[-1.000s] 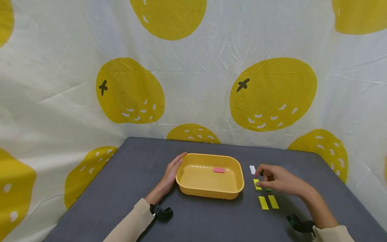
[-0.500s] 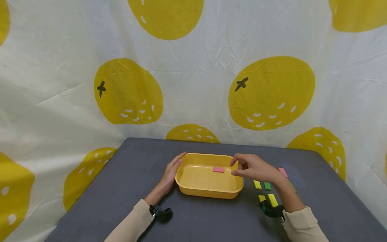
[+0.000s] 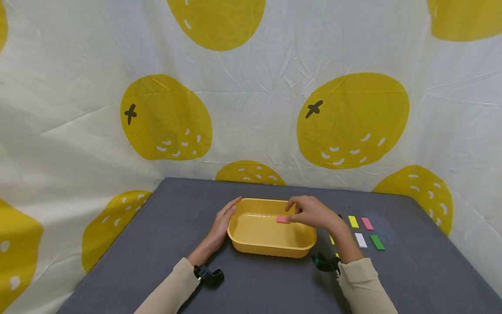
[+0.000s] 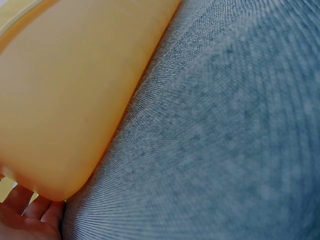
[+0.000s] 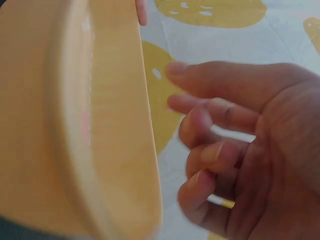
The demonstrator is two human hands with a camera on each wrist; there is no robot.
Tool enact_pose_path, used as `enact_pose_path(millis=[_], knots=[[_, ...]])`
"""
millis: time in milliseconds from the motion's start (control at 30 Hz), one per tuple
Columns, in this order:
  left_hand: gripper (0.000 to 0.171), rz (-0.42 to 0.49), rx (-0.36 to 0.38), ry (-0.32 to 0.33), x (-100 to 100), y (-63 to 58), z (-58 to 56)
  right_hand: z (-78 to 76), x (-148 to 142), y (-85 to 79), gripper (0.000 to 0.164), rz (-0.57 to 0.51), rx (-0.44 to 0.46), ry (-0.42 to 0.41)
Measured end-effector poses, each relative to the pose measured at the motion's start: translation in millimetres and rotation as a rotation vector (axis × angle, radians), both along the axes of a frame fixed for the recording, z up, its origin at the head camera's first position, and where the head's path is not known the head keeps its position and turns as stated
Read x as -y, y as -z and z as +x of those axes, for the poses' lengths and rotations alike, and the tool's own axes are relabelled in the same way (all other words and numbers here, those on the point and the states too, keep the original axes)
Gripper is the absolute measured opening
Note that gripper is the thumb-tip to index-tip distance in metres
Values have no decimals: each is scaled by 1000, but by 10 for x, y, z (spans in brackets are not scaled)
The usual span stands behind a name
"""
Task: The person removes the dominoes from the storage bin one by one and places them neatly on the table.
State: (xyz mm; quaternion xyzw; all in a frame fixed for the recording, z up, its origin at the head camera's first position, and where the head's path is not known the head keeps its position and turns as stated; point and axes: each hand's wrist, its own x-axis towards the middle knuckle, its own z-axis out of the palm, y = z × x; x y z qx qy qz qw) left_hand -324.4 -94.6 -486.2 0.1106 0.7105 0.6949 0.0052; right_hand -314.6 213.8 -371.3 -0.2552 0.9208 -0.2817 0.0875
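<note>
A yellow plastic tub (image 3: 270, 250) stands on the dark table, with a pink block (image 3: 282, 220) lying inside. My left hand (image 3: 219, 223) rests along the tub's left end, its fingers reaching to the far corner. In the left wrist view, the fingers (image 4: 37, 209) touch the tub's outer wall. My right hand (image 3: 310, 212) hovers over the tub's right side, its thumb overlapping the pink block in the head view. The right wrist view shows this hand (image 5: 240, 135) with thumb and index finger apart, the other fingers loosely curled, and nothing between them.
Right of the tub lie several flat blocks, including a yellow block (image 3: 353, 222), a second pink block (image 3: 367, 223), a white block (image 3: 360, 240) and a green block (image 3: 377, 242). The right forearm partly hides others. A fruit-print curtain (image 3: 255, 131) hangs behind the table.
My right hand has moved left from over the blocks, across the tub's right rim, to above the tub's inside. The left hand and the tub have stayed in place.
</note>
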Motion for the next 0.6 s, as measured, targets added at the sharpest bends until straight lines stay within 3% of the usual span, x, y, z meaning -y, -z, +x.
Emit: enact_pose_path(millis=[233, 600], knots=[[45, 9, -1, -1, -2, -2, 2, -82, 137, 149, 36, 58, 23, 63], [45, 2, -6, -6, 1, -4, 10, -81, 380, 372, 30, 159, -122, 226]])
